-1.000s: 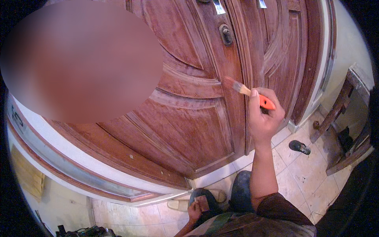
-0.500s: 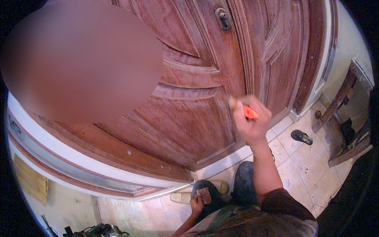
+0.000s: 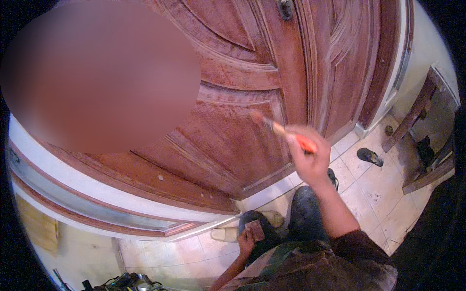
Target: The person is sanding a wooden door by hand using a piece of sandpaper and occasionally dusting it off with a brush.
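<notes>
My right hand [image 3: 314, 157] is closed around the orange handle of a paintbrush [image 3: 278, 127]. The bristles, reddish-brown at the tip and slightly blurred, point up and left at a lower panel of the carved reddish-brown wooden door [image 3: 238, 140]. Whether they touch the wood I cannot tell. Low down by my knee, my left hand [image 3: 246, 243] grips a flat brown rectangular piece [image 3: 254, 230], which looks like sandpaper or a sanding pad. Pale, dusty patches show along the door's mouldings.
A dark lock [image 3: 285, 9] sits high on the door. On the tiled floor lie a dark flip-flop [image 3: 370, 156] and a pale sandal [image 3: 224, 234]. A worn wooden frame [image 3: 412, 114] stands at the right. Dark clutter [image 3: 127, 282] lies at lower left. A large blurred oval covers the upper left.
The paintbrush has swung left, its bristles now showing beyond my fingers. Door and lock sit higher in view. My left hand keeps hold of the brown piece.
</notes>
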A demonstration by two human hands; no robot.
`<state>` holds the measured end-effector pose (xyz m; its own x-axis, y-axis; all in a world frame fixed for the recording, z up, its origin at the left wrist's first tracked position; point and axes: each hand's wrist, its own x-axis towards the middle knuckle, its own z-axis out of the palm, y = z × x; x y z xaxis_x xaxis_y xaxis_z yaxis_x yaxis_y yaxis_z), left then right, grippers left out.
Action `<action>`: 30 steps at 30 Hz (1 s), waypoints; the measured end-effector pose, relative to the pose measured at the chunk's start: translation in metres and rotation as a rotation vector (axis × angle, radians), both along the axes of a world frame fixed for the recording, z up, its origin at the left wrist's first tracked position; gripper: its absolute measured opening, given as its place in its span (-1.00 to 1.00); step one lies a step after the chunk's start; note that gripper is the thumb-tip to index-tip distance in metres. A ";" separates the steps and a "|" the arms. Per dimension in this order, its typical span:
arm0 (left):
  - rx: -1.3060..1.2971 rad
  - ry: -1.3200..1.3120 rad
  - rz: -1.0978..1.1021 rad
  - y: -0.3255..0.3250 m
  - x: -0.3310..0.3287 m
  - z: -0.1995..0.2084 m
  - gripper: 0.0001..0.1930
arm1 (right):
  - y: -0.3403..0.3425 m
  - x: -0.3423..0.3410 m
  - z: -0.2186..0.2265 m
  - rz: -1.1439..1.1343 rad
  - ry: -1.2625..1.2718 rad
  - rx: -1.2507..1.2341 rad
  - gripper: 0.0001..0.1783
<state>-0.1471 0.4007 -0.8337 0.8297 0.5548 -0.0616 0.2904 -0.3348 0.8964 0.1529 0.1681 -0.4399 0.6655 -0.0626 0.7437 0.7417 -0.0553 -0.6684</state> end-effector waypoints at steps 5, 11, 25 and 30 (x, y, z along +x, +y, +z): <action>0.047 -0.016 0.058 -0.001 0.001 0.009 -0.51 | 0.016 0.047 0.005 -0.069 0.097 0.159 -0.88; 0.251 -0.097 0.055 0.007 -0.007 0.006 -0.53 | -0.027 0.037 -0.118 -0.324 0.299 -0.175 -0.84; -1.256 -0.115 -0.368 -0.018 0.064 0.143 -0.40 | 0.009 -0.057 -0.111 0.003 0.334 -0.292 -0.83; -1.446 -0.380 -0.404 -0.034 0.097 0.212 -0.35 | 0.065 -0.115 -0.162 0.506 0.738 -0.141 -0.74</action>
<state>-0.0500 0.3666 -0.6214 0.9951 -0.0470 -0.0871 0.0852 0.8553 0.5111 0.0382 0.2327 -0.6021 0.8994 0.4266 0.0953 0.0848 0.0436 -0.9954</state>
